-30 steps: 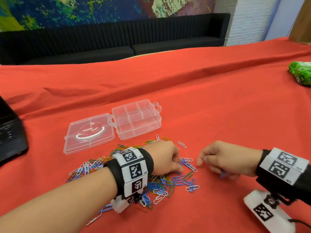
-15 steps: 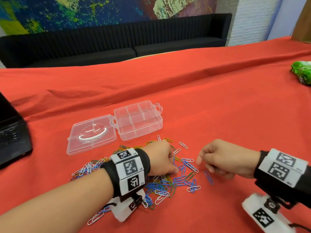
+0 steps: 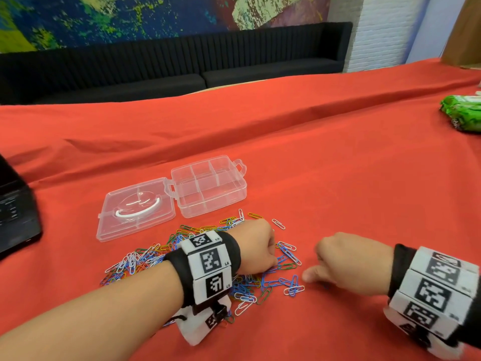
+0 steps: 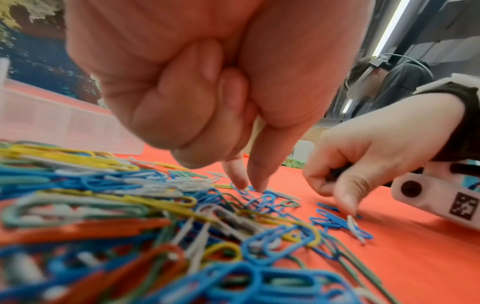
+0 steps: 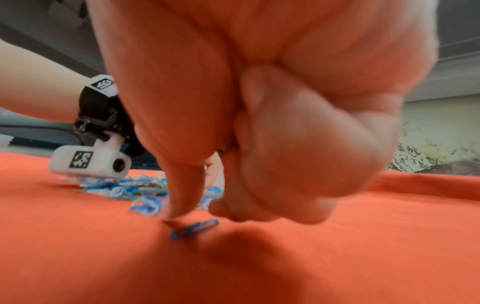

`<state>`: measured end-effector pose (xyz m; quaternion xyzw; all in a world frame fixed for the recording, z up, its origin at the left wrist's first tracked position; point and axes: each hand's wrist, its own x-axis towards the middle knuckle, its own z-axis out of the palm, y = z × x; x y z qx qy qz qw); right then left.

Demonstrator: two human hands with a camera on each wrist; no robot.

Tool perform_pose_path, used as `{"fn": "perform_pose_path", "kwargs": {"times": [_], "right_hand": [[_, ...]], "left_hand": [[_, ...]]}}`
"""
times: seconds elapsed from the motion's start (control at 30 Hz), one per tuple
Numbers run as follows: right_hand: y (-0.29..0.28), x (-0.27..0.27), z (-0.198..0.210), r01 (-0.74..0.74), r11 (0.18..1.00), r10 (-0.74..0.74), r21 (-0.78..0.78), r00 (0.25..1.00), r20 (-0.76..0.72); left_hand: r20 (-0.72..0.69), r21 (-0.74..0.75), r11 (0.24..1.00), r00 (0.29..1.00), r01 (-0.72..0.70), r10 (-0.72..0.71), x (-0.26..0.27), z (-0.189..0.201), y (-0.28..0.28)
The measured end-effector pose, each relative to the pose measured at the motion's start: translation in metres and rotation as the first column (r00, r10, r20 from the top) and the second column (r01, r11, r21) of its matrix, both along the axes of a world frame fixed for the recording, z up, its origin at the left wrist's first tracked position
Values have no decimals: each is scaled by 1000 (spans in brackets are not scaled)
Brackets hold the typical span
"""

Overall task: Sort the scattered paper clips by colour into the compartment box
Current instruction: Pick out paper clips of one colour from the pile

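A heap of coloured paper clips (image 3: pixel 182 259) lies on the red cloth, in front of the clear compartment box (image 3: pixel 208 186) with its lid (image 3: pixel 135 212) folded open to the left. My left hand (image 3: pixel 256 246) sits at the heap's right edge. Its thumb and forefinger tips (image 4: pixel 249 185) pinch at a blue clip there, the other fingers curled. My right hand (image 3: pixel 346 261) is just right of the heap, fingers curled round something dark blue (image 4: pixel 335 172), apparently clips. Its thumb presses a lone blue clip (image 5: pixel 193 228) onto the cloth.
A black laptop (image 3: pixel 15 214) sits at the left edge and a green packet (image 3: pixel 463 115) at the far right. A raised fold in the cloth (image 3: pixel 286 121) crosses behind the box. Another person (image 4: pixel 389 78) sits beyond the table.
My right hand has dropped and slid left, and its thumb now covers the blue clip that lay bare half a second ago. My left hand has stayed at the heap's right edge.
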<state>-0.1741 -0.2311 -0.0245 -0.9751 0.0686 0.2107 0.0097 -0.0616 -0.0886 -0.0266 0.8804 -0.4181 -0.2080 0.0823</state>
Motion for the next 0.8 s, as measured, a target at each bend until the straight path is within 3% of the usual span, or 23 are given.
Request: {"fn": "perform_pose_path", "kwargs": {"times": [0.23, 0.3, 0.33, 0.37, 0.4, 0.47, 0.5, 0.53, 0.57, 0.6, 0.73, 0.8], "right_hand": [[5, -1, -5, -81, 996, 83, 48, 995, -55], [3, 1, -2, -23, 991, 34, 134, 996, -85], [1, 2, 0, 58, 966, -27, 253, 992, -125], [-2, 3, 4, 201, 872, -133, 447, 975, -180], [-6, 4, 6, 357, 680, -260, 640, 934, -245], [-13, 8, 10, 519, 159, -423, 840, 804, -417], [-16, 9, 12, 516, -40, -437, 856, 761, -479], [-17, 11, 14, 493, -149, -438, 857, 744, -504], [-18, 13, 13, 478, -167, -443, 862, 745, -499], [-18, 14, 11, 473, -100, -458, 876, 760, -462], [-5, 14, 4, 358, 512, -392, 781, 906, -159], [-4, 13, 2, 287, 671, -332, 684, 941, -69]], "left_hand": [[11, 15, 999, 999, -46, 46, 8, -1, 10], [20, 27, 999, 999, -33, 33, 5, -1, 11], [31, 29, 999, 999, -20, 19, 4, -1, 12], [41, 30, 1000, 999, -3, 2, 4, -1, 12], [45, 28, 1000, 999, 11, -13, 4, -1, 13], [34, 28, 999, 999, 27, -28, 5, -1, 15], [21, 29, 999, 999, 29, -29, 5, 0, 15], [6, 29, 999, 1000, 27, -27, 6, 0, 14], [-11, 28, 999, 1000, 19, -18, 6, 0, 14], [-21, 23, 1000, 1000, 5, -5, 7, 0, 14], [29, 36, 999, 1000, -2, 1, 4, 0, 14], [31, 49, 998, 999, 25, -27, 3, 1, 13]]}}
